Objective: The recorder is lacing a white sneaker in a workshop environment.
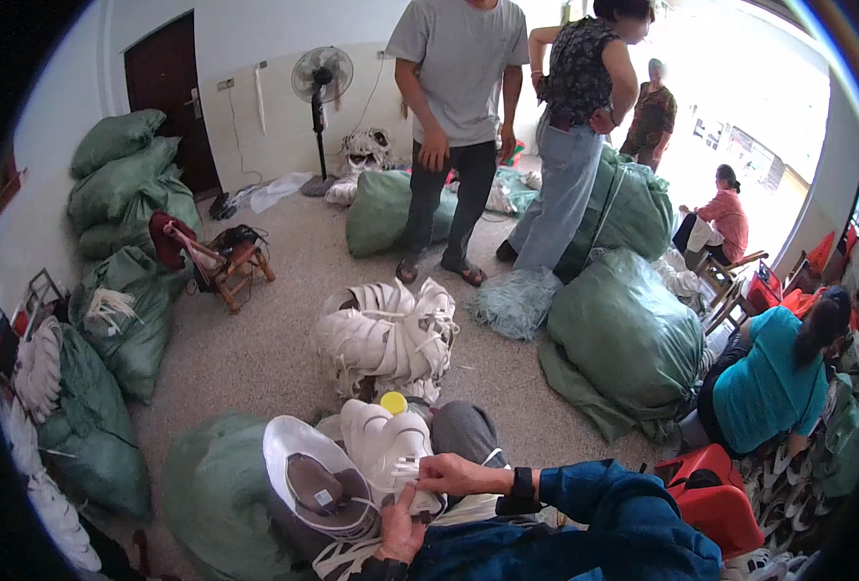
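Observation:
Low in the view, my left hand (399, 531) has its fingers closed on the lower end of a white shoe upper (412, 467). My right hand (456, 475), with a dark band on its wrist, pinches the same piece from the right, its thumb and fingertips close to the left ones. Small white strips show at the fingertips; their detail is too fine to tell. More white uppers (364, 432) lie nested just beyond my hands. Left of them sits a white-and-grey hat-like piece (276, 455) with a brown-grey part and a small tag inside.
Ahead on the floor stands a bound pile of white uppers (381, 334) with a yellow lid (393, 402) nearby. Green sacks (623, 334) line both sides. A red plastic stool (710, 499) is at my right. People stand ahead; a person in teal (773, 378) bends at right.

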